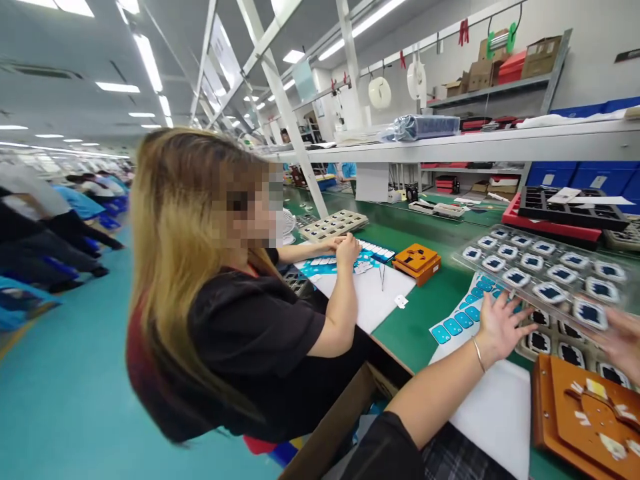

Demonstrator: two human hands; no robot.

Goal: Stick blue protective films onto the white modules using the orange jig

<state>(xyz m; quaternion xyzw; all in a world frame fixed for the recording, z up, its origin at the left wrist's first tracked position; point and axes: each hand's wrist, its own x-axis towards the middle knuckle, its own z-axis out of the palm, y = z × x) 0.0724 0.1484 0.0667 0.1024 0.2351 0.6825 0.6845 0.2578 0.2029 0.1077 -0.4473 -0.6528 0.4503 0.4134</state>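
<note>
A clear plastic tray, its pockets filled with white-framed dark parts, is held up at the right. My right hand grips its near right edge, partly cut off by the picture border. By the tray's near left side, my left hand has its fingers spread; whether the fingertips touch the tray I cannot tell. Below lies a second tray with similar parts, partly hidden by the upper one. A sheet of blue stickers lies left of my left hand. An orange fixture sits nearest me on the right.
A co-worker in black sits at the left, both hands over blue sticker sheets. Tweezers and another orange fixture lie on the green bench. Black trays are stacked behind; an open carton stands below.
</note>
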